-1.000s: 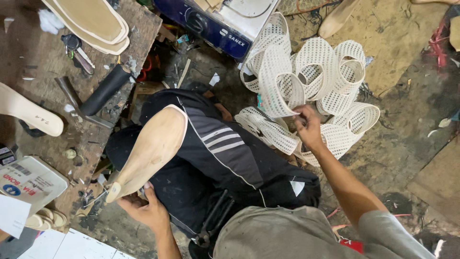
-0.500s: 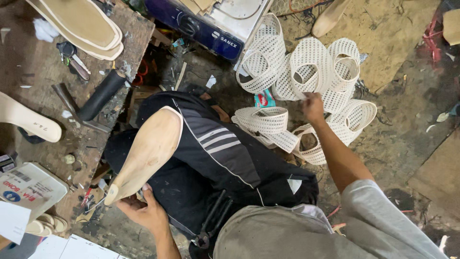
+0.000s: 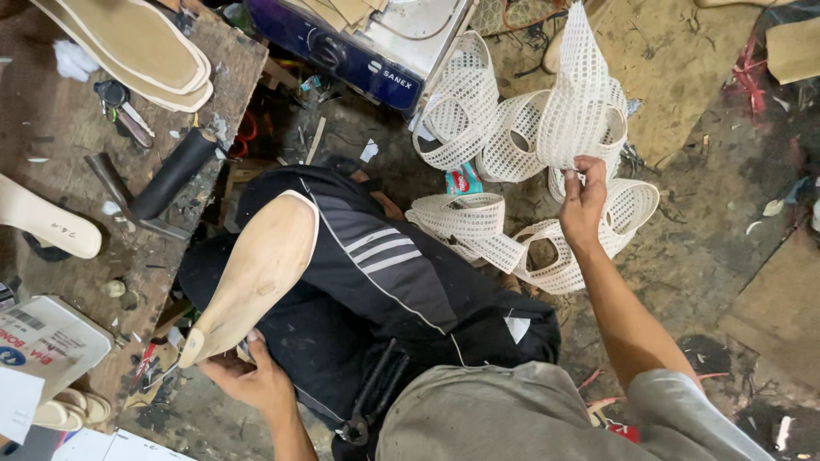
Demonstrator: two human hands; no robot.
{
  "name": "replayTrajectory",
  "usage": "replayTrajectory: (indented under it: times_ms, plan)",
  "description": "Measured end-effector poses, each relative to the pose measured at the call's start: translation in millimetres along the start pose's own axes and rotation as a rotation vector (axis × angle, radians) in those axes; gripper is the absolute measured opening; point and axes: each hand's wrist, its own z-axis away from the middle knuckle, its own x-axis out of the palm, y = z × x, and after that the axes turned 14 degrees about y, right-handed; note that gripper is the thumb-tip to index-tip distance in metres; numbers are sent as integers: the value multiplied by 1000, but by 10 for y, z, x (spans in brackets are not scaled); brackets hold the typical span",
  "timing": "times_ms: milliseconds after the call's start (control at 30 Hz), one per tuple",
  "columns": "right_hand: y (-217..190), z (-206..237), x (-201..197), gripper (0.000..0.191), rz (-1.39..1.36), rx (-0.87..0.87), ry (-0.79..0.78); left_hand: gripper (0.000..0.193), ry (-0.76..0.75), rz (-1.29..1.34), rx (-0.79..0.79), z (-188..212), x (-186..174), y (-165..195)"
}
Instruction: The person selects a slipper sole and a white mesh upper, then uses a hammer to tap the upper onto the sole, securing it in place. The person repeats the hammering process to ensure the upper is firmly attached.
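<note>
On the lap: left hand (image 3: 248,380) grips shoe last (image 3: 256,273) | right hand (image 3: 583,201) pinches white mesh piece (image 3: 581,94)

On my bench (image 3: 77,128) to the left lie stacked tan insoles (image 3: 128,43), a bunch of keys (image 3: 120,101), a black-handled hammer (image 3: 158,183) and a pale sole (image 3: 43,224) at the edge. A blue and white machine (image 3: 367,43) stands at the top. Cardboard sheets (image 3: 781,303) lie on the dirty floor (image 3: 709,213) at right.
</note>
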Motion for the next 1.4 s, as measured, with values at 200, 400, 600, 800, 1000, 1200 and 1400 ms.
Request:
replayTrajectory:
  times_ms: [200,400,600,800,1000,1200,1400]
  plan:
    - [-137,52,-1,9,-61,-20,-4,69,11,-2,41,14,4,66]
    - [-418,63,22,9,-173,-27,-9,58,37,6,26,44,-12,64]
    - [-432,154,-19,10,-127,-17,-67,60,48,17,9,54,-44,-8]
    - [-124,625,-105,16,43,-80,-279,63,73,21,-2,56,-44,-14]
    - [67,877,265,20,81,6,-405,64,61,14,-48,19,-2,44]
    - [25,639,640,15,205,-421,-701,64,53,13,-23,-8,23,34]
    - [-29,623,832,28,71,-601,-743,62,38,-28,-14,-2,-19,-45]
